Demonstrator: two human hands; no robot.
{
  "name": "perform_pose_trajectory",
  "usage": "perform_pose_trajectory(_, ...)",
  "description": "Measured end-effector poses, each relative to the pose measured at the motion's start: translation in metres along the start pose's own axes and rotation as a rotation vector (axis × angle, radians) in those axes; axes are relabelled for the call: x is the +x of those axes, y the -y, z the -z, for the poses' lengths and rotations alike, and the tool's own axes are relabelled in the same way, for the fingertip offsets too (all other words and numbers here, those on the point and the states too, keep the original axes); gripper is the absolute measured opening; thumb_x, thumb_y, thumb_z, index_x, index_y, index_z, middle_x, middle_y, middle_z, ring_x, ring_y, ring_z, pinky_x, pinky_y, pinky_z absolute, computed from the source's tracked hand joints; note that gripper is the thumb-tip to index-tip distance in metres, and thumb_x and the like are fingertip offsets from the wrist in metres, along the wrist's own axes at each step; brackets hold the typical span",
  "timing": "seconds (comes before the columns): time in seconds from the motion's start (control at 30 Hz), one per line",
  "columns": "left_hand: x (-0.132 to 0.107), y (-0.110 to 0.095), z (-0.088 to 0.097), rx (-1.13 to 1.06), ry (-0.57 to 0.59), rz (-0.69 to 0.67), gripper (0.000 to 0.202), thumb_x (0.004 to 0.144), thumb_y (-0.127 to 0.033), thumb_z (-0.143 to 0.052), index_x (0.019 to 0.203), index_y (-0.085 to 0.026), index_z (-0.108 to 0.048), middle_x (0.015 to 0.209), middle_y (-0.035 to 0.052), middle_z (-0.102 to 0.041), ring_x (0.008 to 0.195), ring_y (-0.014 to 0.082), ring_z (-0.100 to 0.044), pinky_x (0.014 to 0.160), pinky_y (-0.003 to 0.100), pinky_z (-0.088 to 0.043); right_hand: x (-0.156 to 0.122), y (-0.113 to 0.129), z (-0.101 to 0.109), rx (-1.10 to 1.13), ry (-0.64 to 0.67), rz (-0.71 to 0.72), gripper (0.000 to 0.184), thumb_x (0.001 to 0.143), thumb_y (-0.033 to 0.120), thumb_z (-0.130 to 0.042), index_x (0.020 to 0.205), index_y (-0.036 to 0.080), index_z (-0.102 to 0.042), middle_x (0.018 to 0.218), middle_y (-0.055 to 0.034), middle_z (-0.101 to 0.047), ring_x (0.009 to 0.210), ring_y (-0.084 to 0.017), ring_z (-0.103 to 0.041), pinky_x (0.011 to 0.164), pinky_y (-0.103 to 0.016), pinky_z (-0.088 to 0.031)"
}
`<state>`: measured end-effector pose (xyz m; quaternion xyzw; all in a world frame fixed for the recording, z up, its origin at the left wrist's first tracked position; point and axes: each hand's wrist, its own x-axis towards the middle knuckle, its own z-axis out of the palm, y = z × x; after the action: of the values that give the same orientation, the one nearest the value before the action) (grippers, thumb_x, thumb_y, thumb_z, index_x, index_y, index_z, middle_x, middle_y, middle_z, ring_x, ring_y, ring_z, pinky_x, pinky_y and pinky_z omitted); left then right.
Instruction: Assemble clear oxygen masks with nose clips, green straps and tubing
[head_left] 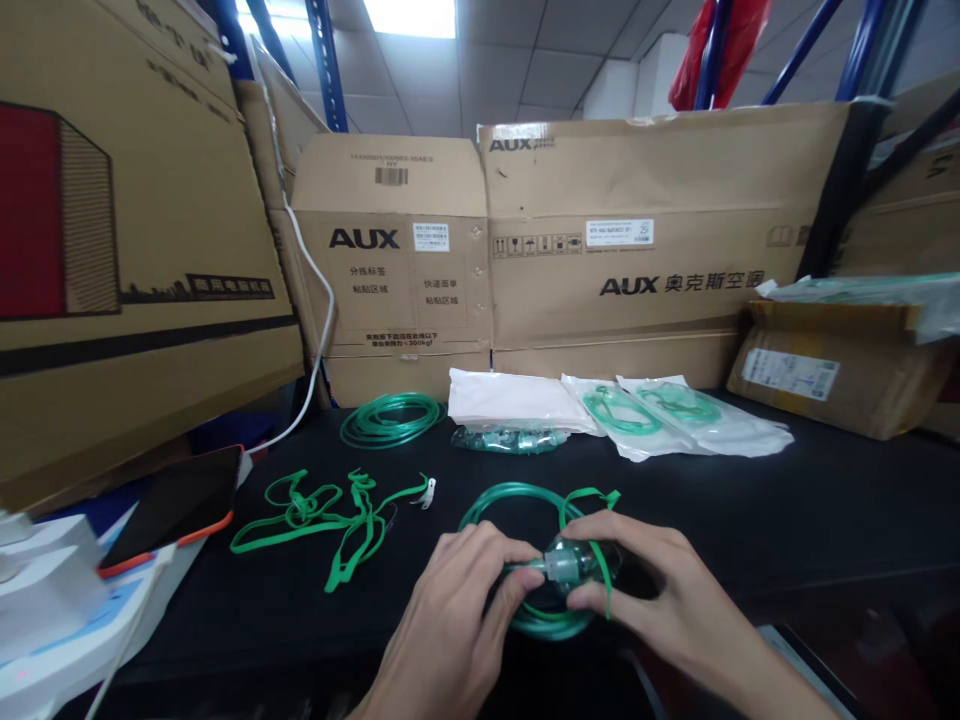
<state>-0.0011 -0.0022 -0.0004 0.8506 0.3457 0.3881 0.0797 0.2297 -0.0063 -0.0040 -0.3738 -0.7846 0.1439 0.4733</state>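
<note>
My left hand (469, 600) pinches the end of the green tubing (517, 490) between thumb and fingertips, close to a pale connector. That connector joins the neck of a clear green oxygen mask (568, 562), which my right hand (660, 580) grips with thumb and fingers. A green elastic strap (602, 580) loops around the mask and over my right fingers. The tubing lies coiled on the black tabletop behind and beneath both hands. Part of the mask is hidden by my right hand.
Loose green straps (330, 515) and a tubing coil (394, 418) lie on the left. Behind stand white packets (517, 400), clear masks (510, 440), bagged masks (626, 410) and a small carton (817, 365). A phone (180, 505) and white plugs (52, 580) occupy the left edge; large boxes (405, 270) wall the back.
</note>
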Motion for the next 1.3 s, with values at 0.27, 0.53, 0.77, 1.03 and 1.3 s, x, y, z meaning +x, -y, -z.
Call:
perform_pose_trajectory(0.27,0.0,0.003,0.0,-0.024,-0.129,-0.09,0.013,0.103,-0.018,-0.059,0.112,-0.026,-0.065,0.095,-0.0003,-0.073,0.083,0.0181,-0.067,0.082,0.031,-0.051,-0.002,0.001,0.0,0.002,0.022,-0.026,0.022,0.09,0.035,-0.077,0.11,0.027,-0.07,0.098,0.0008,-0.078,0.088,-0.019,-0.075,0.079,-0.024,-0.058)
perform_pose_trajectory(0.53,0.0,-0.001,-0.001,0.046,-0.195,-0.126,0.01,0.103,-0.018,-0.057,0.104,-0.024,-0.066,0.09,-0.0004,-0.075,0.079,0.0186,-0.07,0.088,0.036,-0.053,-0.001,0.002,0.0,0.005,-0.001,-0.032,0.024,0.089,0.04,-0.078,0.108,0.027,-0.071,0.094,0.0002,-0.078,0.084,-0.02,-0.075,0.075,-0.026,-0.058)
perform_pose_trajectory(0.77,0.001,0.001,-0.002,0.005,-0.239,-0.228,0.021,0.099,-0.005,-0.059,0.109,-0.022,-0.063,0.098,-0.0001,-0.076,0.085,0.0173,-0.07,0.084,0.031,-0.051,0.0,0.005,0.001,0.014,0.001,-0.063,0.022,0.088,0.039,-0.08,0.106,0.029,-0.073,0.095,0.0014,-0.079,0.086,-0.02,-0.076,0.076,-0.025,-0.058)
perform_pose_trajectory(1.03,-0.006,0.003,-0.01,0.042,-0.195,-0.1,0.019,0.098,-0.005,-0.054,0.101,-0.022,-0.061,0.085,0.0017,-0.07,0.075,0.0194,-0.065,0.073,0.033,-0.05,-0.002,0.001,-0.002,0.075,0.042,-0.031,0.021,0.09,0.028,-0.078,0.109,0.027,-0.07,0.093,0.0016,-0.076,0.084,-0.018,-0.072,0.078,-0.023,-0.056)
perform_pose_trajectory(1.3,-0.006,0.0,-0.012,0.069,-0.185,-0.094,0.017,0.098,-0.007,-0.052,0.1,-0.022,-0.06,0.083,0.0012,-0.069,0.073,0.0192,-0.065,0.075,0.033,-0.05,-0.001,-0.002,-0.004,0.083,0.019,0.003,0.021,0.089,0.029,-0.08,0.108,0.026,-0.071,0.092,0.0018,-0.076,0.082,-0.018,-0.072,0.076,-0.022,-0.056)
